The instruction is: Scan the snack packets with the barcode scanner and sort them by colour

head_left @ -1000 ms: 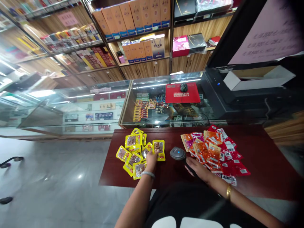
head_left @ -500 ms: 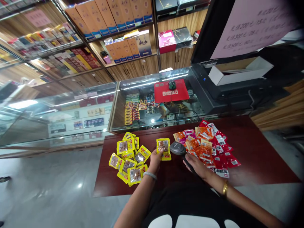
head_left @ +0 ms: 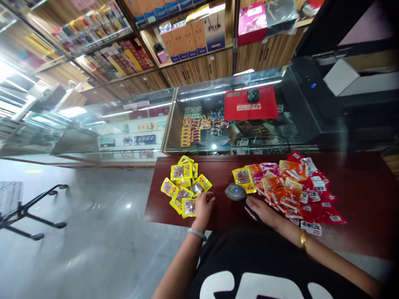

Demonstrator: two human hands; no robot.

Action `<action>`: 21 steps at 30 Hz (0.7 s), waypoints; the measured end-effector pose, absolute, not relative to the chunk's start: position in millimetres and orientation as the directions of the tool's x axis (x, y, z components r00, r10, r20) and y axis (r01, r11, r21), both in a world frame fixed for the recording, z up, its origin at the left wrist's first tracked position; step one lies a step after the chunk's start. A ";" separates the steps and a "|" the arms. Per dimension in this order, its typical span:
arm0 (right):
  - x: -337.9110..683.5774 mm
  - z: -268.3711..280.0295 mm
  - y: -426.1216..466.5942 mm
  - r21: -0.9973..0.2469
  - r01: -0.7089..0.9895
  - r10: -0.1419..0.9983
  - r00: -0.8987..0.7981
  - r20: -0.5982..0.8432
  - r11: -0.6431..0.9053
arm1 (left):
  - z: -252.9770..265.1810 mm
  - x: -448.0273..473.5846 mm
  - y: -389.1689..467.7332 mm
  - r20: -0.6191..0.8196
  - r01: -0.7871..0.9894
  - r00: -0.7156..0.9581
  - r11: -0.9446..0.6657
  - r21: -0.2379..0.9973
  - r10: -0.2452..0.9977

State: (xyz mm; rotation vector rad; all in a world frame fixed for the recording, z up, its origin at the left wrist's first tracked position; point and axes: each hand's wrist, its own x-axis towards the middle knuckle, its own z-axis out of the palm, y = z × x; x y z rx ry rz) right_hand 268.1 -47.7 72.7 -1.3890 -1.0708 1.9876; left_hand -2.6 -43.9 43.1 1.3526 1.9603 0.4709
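Observation:
My right hand (head_left: 261, 211) is wrapped round the handle of a dark grey barcode scanner (head_left: 235, 192), its head pointing left over the brown tabletop. Just beyond the scanner head lies a yellow snack packet (head_left: 243, 176) with a clear window, against the left edge of a heap of orange and red snack packets (head_left: 288, 189). On the left is a loose pile of yellow snack packets (head_left: 181, 171). At its right side my left hand (head_left: 204, 206) is beside the nearest yellow packet (head_left: 188, 206), fingers loosely bent and apart, with nothing seen in them. Whether it touches that packet is unclear.
Behind the brown table (head_left: 224, 166) stands a glass display counter with a red mat (head_left: 251, 109) and a computer mouse (head_left: 253, 95) on top. A dark monitor and a white open box (head_left: 341, 78) are at the right. A wheeled cart base (head_left: 34, 216) is on the floor at left.
My left hand has let go of the yellow packet, which now lies by the orange heap, and has moved to the left pile. The view has shifted; the scanner stays in my right hand.

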 end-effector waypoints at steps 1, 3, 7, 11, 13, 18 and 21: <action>265.7 72.4 -48.2 -0.830 0.063 0.754 -0.384 -0.533 -0.554 | 47.3 -17.9 -53.0 -0.302 0.770 -0.252 0.380 0.513 0.919; 261.9 72.6 -49.2 -0.844 0.094 0.751 -0.410 -0.517 -0.529 | 52.4 -42.3 -67.2 -0.263 0.896 -0.300 0.366 0.253 0.917; 257.4 73.5 -51.8 -0.841 0.122 0.735 -0.429 -0.524 -0.528 | 52.8 -63.6 -75.7 -0.296 0.952 -0.295 0.304 -0.015 0.909; 256.3 72.4 -56.5 -0.826 0.093 0.723 -0.436 -0.536 -0.556 | 60.3 -60.0 -67.9 -0.254 0.978 -0.206 0.208 -0.020 0.945; 256.8 73.6 -58.8 -0.813 0.070 0.718 -0.430 -0.548 -0.578 | 65.6 -53.8 -62.0 -0.263 0.983 -0.157 0.176 0.052 0.952; 261.2 87.0 -61.7 -0.817 0.024 0.737 -0.417 -0.532 -0.576 | 56.4 -26.7 -39.6 -0.446 0.742 -0.202 0.434 0.512 0.872; 266.8 94.6 -64.4 -0.809 0.010 0.749 -0.371 -0.548 -0.587 | 41.6 -2.2 -24.2 -0.586 0.168 -0.208 0.618 0.768 0.783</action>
